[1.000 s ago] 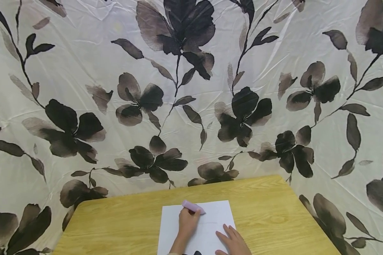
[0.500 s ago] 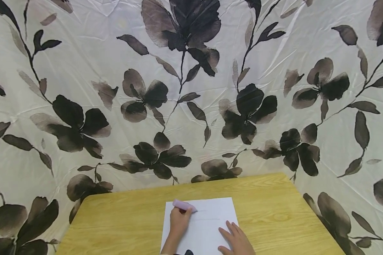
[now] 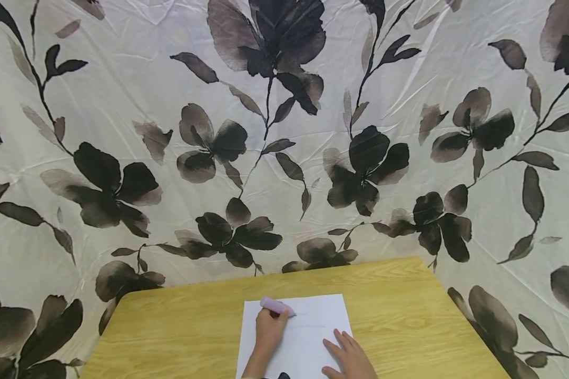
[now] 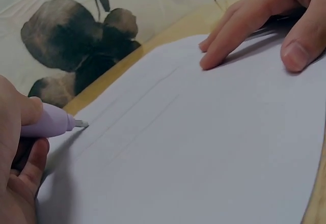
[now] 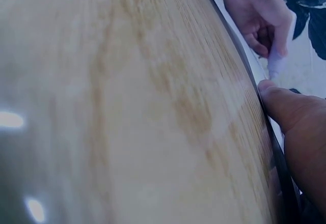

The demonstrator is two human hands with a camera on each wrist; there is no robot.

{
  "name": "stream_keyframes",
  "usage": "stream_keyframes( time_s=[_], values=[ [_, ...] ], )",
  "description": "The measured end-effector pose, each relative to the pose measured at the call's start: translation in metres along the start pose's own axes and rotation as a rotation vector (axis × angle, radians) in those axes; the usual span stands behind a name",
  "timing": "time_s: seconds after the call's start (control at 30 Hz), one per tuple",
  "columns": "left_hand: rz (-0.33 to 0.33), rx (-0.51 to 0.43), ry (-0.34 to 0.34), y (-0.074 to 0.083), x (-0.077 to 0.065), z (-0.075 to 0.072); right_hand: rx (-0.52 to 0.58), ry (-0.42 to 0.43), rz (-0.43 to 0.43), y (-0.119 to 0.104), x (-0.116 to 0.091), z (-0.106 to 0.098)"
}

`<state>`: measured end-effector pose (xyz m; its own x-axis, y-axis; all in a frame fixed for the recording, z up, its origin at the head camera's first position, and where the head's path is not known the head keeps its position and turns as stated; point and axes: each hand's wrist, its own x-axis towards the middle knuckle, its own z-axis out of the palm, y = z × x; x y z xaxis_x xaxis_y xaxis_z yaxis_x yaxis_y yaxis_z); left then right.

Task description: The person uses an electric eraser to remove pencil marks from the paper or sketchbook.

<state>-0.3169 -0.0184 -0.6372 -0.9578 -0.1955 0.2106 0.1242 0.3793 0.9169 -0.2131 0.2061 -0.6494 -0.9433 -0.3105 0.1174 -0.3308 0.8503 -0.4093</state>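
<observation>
My left hand [image 3: 269, 330] pinches a thick lilac pen-shaped tool [image 4: 48, 121] near the upper left of a white sheet of paper [image 3: 303, 351]. In the left wrist view its narrow pale grey tip meets the paper at the end of a faint line. Several thin, roughly parallel faint lines [image 4: 133, 102] run across the sheet. My right hand [image 3: 352, 359] rests on the sheet's right side with its fingers spread and holds nothing. The right wrist view shows its thumb [image 5: 277, 99] near the paper's edge.
The sheet lies on a yellow wood-grain table [image 3: 180, 337]. Pale cloth with dark flowers [image 3: 284, 179] hangs behind the table and at both sides. A small dark object [image 3: 283, 376] shows at the bottom edge of the head view.
The lilac tool and left hand have moved left across the paper, then slightly back right in the last half second. My right hand stays on the sheet; the head view has shifted a little.
</observation>
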Motion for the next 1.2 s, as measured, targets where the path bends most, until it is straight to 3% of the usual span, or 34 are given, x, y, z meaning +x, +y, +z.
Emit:
stream_keyframes(
  time_s=[0.1, 0.3, 0.53, 0.7, 0.93, 1.2],
  values=[
    [-0.019, 0.001, 0.026, 0.001, 0.0, -0.003, 0.008, 0.007, -0.013, -0.001, -0.001, 0.0],
    [-0.019, -0.012, -0.061, 0.004, -0.002, 0.002, 0.023, -0.001, -0.012, -0.004, -0.001, -0.002],
    [0.019, 0.006, 0.014, 0.002, -0.002, 0.008, 0.015, 0.018, -0.029, -0.003, 0.0, -0.001],
    [-0.003, -0.013, -0.062, 0.004, -0.001, 0.009, 0.015, 0.01, -0.022, -0.002, 0.0, 0.0],
    [-0.043, -0.034, -0.025, 0.002, -0.004, -0.008, -0.011, 0.02, -0.031, 0.001, -0.002, 0.006],
    [-0.007, -0.089, -0.049, -0.003, -0.004, -0.035, 0.014, 0.007, -0.005, -0.002, -0.004, 0.001]
  ],
)
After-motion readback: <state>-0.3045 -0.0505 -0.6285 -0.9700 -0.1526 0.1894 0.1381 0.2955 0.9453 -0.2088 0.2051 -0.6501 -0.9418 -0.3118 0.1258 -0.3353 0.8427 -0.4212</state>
